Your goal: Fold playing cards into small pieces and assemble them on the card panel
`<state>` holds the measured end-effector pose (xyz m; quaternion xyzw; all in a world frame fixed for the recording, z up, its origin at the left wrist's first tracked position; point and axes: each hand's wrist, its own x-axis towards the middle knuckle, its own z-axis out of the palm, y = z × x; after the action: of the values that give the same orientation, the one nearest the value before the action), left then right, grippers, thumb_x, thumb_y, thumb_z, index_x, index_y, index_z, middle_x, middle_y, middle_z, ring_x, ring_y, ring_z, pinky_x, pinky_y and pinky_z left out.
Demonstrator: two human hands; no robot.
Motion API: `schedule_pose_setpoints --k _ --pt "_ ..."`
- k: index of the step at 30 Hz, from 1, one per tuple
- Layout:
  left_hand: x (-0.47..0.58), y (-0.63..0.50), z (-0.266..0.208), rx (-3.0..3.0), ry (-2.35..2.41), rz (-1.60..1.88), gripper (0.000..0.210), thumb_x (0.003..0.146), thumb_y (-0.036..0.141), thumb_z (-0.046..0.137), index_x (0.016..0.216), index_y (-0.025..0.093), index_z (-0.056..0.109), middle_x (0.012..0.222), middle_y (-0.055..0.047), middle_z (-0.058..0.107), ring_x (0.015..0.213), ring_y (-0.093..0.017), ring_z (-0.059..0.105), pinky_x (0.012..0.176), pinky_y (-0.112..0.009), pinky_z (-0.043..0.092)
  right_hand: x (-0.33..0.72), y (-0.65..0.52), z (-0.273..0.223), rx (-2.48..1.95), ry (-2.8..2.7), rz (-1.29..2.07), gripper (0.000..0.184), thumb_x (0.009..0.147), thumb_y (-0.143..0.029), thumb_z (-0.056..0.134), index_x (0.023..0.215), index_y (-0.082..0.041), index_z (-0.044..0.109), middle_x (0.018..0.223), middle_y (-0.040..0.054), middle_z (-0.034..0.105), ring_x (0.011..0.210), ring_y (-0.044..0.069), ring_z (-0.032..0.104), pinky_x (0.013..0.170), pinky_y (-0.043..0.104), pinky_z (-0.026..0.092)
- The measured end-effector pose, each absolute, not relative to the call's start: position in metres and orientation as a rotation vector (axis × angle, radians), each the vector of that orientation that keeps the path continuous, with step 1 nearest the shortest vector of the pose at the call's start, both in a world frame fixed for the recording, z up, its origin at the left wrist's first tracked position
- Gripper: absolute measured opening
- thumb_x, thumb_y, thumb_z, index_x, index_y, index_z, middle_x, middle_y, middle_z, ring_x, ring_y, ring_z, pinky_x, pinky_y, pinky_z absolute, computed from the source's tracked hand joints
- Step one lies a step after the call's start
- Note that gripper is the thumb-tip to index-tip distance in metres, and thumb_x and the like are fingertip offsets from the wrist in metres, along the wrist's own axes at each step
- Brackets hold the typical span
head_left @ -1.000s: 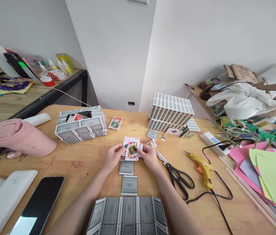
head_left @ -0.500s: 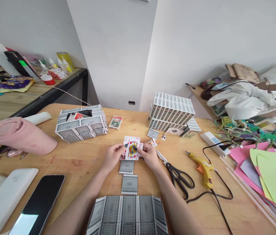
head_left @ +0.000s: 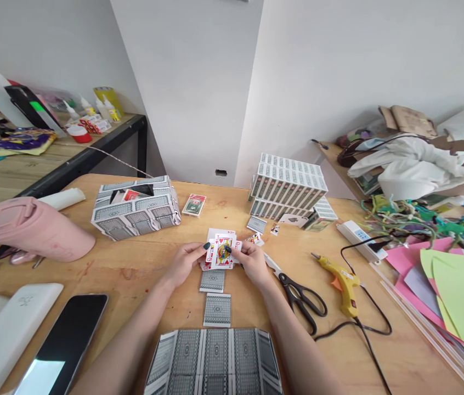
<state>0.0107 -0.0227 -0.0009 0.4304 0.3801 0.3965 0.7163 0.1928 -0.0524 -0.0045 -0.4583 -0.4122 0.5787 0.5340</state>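
A small fan of playing cards (head_left: 223,253), a red jack in front, is held face up between my two hands. My left hand (head_left: 186,262) pinches the cards' left side, thumb on top. My right hand (head_left: 253,260) grips their right edge, its thumb lying over the jack. Just below are two grey-patterned pieces, a folded card (head_left: 211,281) and another folded card (head_left: 217,309), back side up. Nearest me stands a structure covered in grey card backs (head_left: 215,356). Cut card scraps (head_left: 255,239) lie beyond my right hand.
Black-handled scissors (head_left: 300,296) and a yellow glue gun (head_left: 344,281) with its cord lie right. A card-covered box (head_left: 135,211), a card pack (head_left: 194,204) and stacked card packs (head_left: 287,189) stand behind. A pink tumbler (head_left: 43,227) and a phone (head_left: 65,340) are left.
My left hand has shifted slightly left, its thumb moving off the jack toward the cards' left edge. The jack has moved a little right, and the cards beneath show more at its left.
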Motion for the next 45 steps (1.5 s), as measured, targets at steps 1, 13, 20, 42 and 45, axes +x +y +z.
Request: schedule_pose_setpoints --k 1,13,20,42,45 --pt "0.01 -0.022 0.0 0.936 0.831 0.857 0.022 0.067 0.033 0.067 0.07 0.012 0.067 0.066 -0.004 0.065 0.061 -0.014 0.058 0.061 -0.027 0.048 0.193 -0.052 -0.006 -1.087 -0.973 1.391 0.028 0.063 -0.042 0.07 0.062 -0.016 0.059 0.055 -0.0012 0.06 0.047 0.012 0.052 0.049 0.025 0.043" --pt "0.008 -0.019 0.003 0.798 0.814 0.744 0.03 0.06 0.031 0.075 0.081 0.011 0.07 0.076 -0.007 0.07 0.067 -0.013 0.062 0.07 -0.026 0.05 0.195 -0.05 -0.016 -1.147 -0.96 1.368 0.032 0.061 -0.044 0.071 0.072 -0.015 0.065 0.066 0.0029 0.066 0.056 0.016 0.057 0.052 0.026 0.044" --pt "0.008 -0.018 0.0 0.789 0.814 0.737 0.03 0.061 0.032 0.075 0.082 0.011 0.07 0.078 -0.007 0.07 0.068 -0.013 0.063 0.069 -0.025 0.051 0.194 -0.051 -0.011 -1.116 -0.94 1.391 0.028 0.061 -0.042 0.072 0.07 -0.015 0.065 0.069 0.0033 0.068 0.056 0.016 0.058 0.053 0.027 0.045" --pt "0.02 -0.02 0.004 0.951 0.945 0.733 0.046 0.054 0.037 0.076 0.092 0.013 0.069 0.072 -0.005 0.068 0.062 -0.013 0.057 0.056 -0.024 0.042 0.193 -0.053 -0.009 -1.176 -0.957 1.314 0.026 0.063 -0.039 0.07 0.063 -0.014 0.061 0.058 0.0004 0.059 0.051 0.012 0.051 0.05 0.024 0.04" --pt "0.024 -0.021 0.009 0.939 0.981 0.743 0.043 0.052 0.036 0.077 0.087 0.012 0.07 0.072 -0.005 0.068 0.058 -0.011 0.055 0.054 -0.022 0.041 0.193 -0.053 -0.01 -1.18 -0.961 1.335 0.027 0.063 -0.041 0.069 0.065 -0.015 0.062 0.057 -0.0002 0.058 0.051 0.013 0.052 0.05 0.025 0.04"
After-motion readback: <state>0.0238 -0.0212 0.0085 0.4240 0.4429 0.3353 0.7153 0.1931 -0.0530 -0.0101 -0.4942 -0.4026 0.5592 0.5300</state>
